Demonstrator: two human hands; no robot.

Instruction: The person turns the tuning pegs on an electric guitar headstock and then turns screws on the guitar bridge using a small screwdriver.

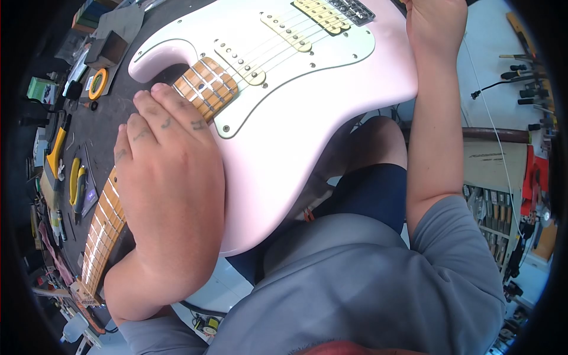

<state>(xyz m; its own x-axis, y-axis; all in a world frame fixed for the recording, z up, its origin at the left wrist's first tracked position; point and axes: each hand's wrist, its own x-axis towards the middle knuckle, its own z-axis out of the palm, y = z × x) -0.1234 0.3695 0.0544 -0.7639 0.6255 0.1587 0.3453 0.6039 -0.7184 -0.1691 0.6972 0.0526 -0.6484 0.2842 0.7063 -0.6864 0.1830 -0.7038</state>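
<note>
An electric guitar with a pale pink body [284, 171] and a white pickguard [236, 100] lies tilted in front of me, strings up. My left hand [171, 160] lies over its maple neck [106, 228], back of the hand up. Its fingers reach across the strings and over the neck's far edge; the thumb is hidden. At the top edge, beside the bridge end of the body, my right hand [436, 26] is closed and partly cut off by the frame. What it holds, if anything, does not show clearly.
On the dark bench [118, 121] at the left lie yellow-handled pliers [75, 180], a yellow cutter [57, 148] and a roll of yellow tape [97, 84]. A rack of files or similar tools [491, 216] stands at right, with tools hanging on the wall above it.
</note>
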